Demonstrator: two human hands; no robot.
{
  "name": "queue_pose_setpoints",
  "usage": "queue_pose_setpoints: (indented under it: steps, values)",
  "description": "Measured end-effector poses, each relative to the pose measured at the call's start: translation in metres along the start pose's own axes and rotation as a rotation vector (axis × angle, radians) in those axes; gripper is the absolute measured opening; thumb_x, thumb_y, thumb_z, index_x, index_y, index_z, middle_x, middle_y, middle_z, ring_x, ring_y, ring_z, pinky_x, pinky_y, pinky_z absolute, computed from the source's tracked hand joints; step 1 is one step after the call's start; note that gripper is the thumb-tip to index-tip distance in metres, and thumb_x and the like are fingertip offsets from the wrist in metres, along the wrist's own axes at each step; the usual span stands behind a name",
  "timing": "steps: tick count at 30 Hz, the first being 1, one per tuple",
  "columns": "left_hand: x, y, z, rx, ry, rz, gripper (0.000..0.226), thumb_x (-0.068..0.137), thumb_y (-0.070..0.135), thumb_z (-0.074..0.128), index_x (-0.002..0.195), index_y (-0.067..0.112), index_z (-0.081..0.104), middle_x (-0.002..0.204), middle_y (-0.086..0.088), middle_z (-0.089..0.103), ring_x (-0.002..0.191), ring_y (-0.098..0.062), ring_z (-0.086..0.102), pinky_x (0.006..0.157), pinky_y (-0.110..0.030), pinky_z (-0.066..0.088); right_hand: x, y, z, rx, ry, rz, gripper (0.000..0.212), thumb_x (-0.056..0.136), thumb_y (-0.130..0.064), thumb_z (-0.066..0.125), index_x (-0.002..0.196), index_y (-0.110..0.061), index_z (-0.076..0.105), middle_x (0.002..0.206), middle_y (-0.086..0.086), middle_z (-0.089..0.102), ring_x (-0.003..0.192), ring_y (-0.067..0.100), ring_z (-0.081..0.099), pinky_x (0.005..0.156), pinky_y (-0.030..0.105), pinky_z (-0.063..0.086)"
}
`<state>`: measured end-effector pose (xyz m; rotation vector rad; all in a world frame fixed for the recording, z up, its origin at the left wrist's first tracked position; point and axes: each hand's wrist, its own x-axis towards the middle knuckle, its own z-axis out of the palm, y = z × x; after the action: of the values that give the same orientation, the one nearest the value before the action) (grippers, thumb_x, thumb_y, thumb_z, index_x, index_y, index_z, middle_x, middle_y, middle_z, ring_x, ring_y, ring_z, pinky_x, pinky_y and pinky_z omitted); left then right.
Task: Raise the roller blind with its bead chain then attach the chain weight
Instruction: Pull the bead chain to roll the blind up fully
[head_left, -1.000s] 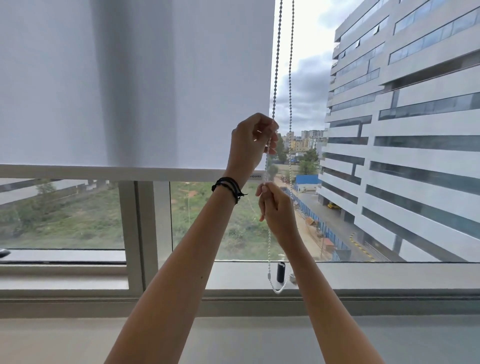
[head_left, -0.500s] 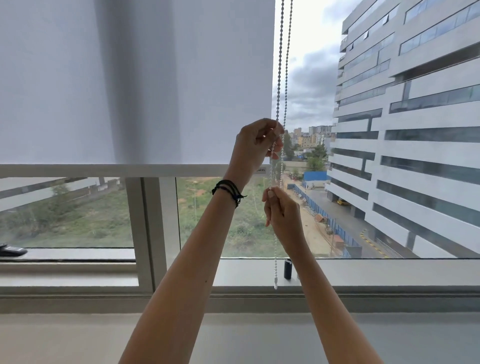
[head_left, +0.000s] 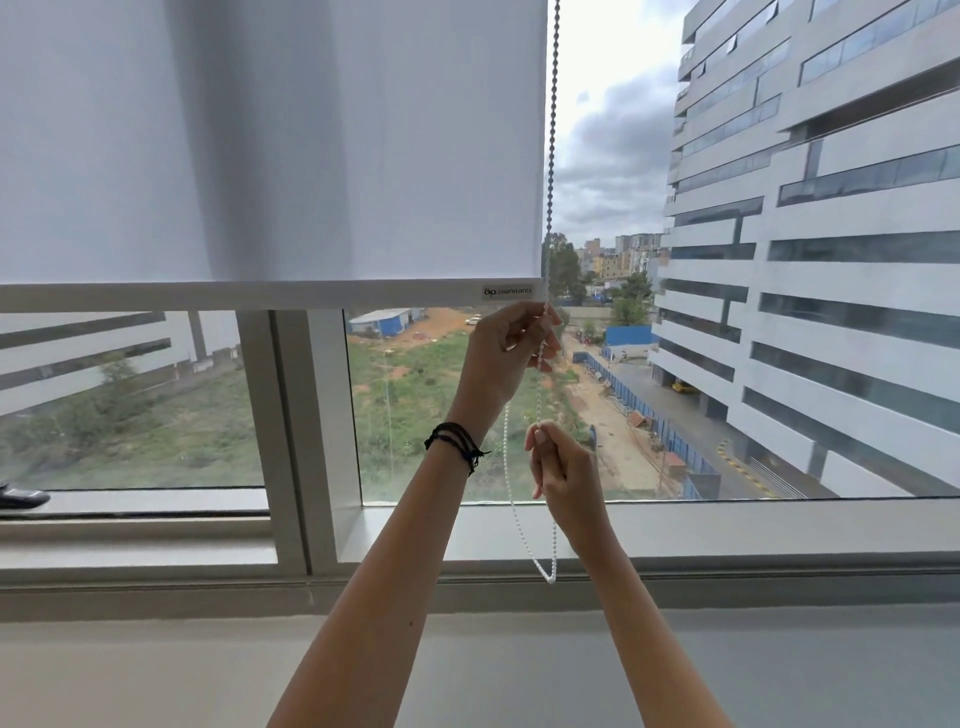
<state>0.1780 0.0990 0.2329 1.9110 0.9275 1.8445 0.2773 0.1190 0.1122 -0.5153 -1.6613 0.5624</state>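
The white roller blind (head_left: 270, 140) covers the upper left of the window, and its bottom bar (head_left: 260, 295) sits level just above my hands. The bead chain (head_left: 551, 130) hangs along the blind's right edge. My left hand (head_left: 511, 358), with a black band on its wrist, is closed on the chain just under the bar. Lower down, my right hand (head_left: 566, 467) pinches the chain between thumb and fingers. Below both hands the chain hangs in a slack white loop (head_left: 548, 576) in front of the sill. No chain weight shows in this view.
The window frame's vertical post (head_left: 306, 431) stands left of my arms. A wide sill (head_left: 753, 525) runs along the bottom of the glass. A dark object (head_left: 21, 499) lies on the sill at the far left. Outside are a large building and open ground.
My left hand has come down with the chain, from above the bottom bar to just below it. The blind's bar has risen a little. The dark cylinder seen on the sill is hidden.
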Motion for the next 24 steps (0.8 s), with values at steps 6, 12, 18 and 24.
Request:
queue_pose_setpoints:
  steps: [6, 12, 18, 24]
  values:
    - [-0.02, -0.031, 0.002, 0.017, -0.004, -0.038, 0.017, 0.094, -0.004, 0.048, 0.092, 0.007, 0.062, 0.067, -0.002, 0.061, 0.056, 0.0, 0.061, 0.055, -0.018, 0.054, -0.019, 0.023, 0.005, -0.026, -0.03, 0.08, 0.026, 0.095, 0.004, 0.038, 0.075, -0.005, 0.051, 0.05, 0.002, 0.042, 0.044, 0.006, 0.037, 0.046, 0.019, 0.034]
    - [-0.044, -0.06, 0.001, 0.052, -0.002, -0.097, 0.015, 0.094, 0.0, 0.051, 0.091, 0.009, 0.063, 0.071, -0.001, 0.063, 0.061, -0.004, 0.062, 0.061, -0.024, 0.058, -0.038, 0.049, 0.011, -0.088, -0.09, 0.152, 0.027, 0.092, 0.009, 0.039, 0.073, -0.006, 0.053, 0.052, 0.0, 0.052, 0.048, 0.01, 0.049, 0.056, 0.023, 0.042]
    - [-0.063, -0.079, 0.003, 0.028, -0.013, -0.163, 0.016, 0.094, -0.001, 0.051, 0.089, 0.007, 0.063, 0.07, -0.005, 0.062, 0.059, -0.004, 0.061, 0.058, -0.019, 0.054, -0.057, 0.069, 0.014, -0.107, -0.113, 0.221, 0.037, 0.088, 0.014, 0.038, 0.072, -0.017, 0.05, 0.052, -0.003, 0.051, 0.05, 0.011, 0.048, 0.057, 0.024, 0.041]
    - [-0.082, -0.097, 0.006, 0.028, -0.037, -0.232, 0.018, 0.094, 0.004, 0.053, 0.086, 0.014, 0.065, 0.07, -0.003, 0.065, 0.062, -0.008, 0.063, 0.061, -0.024, 0.056, -0.073, 0.082, 0.015, -0.189, -0.146, 0.26, 0.043, 0.087, 0.013, 0.042, 0.066, -0.025, 0.045, 0.061, 0.001, 0.055, 0.06, 0.017, 0.054, 0.063, 0.032, 0.046]
